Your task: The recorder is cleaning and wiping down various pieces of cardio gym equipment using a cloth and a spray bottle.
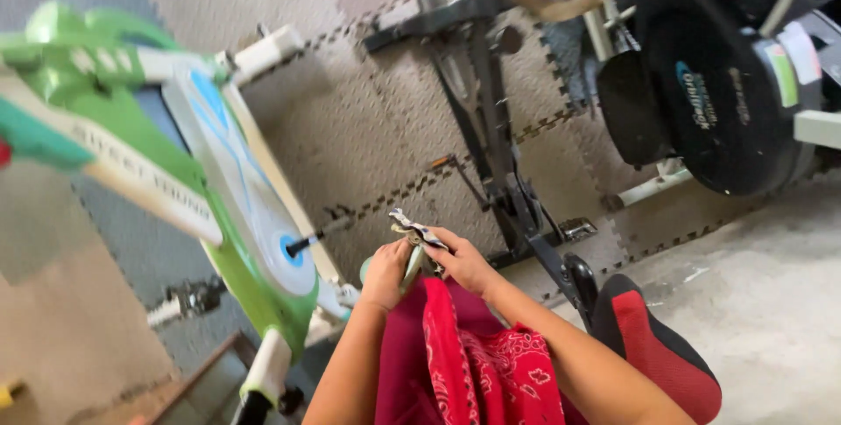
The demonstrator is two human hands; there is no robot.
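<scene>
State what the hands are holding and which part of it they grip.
Both hands, left hand and right hand, hold a small folded cloth by its lower end; its patterned top sticks out above the fingers.

Small object (412,245) in the grip: mostly covered by fingers, can't ID. Green exercise bike (175,171) left of grip: motion-blurred, cut at frame edge.

Soft, even daylight fills the room, with faint shadows and no glare. Motion blur smears the green exercise bike (131,127) at left and the top edge; the middle stays sharper.
</scene>
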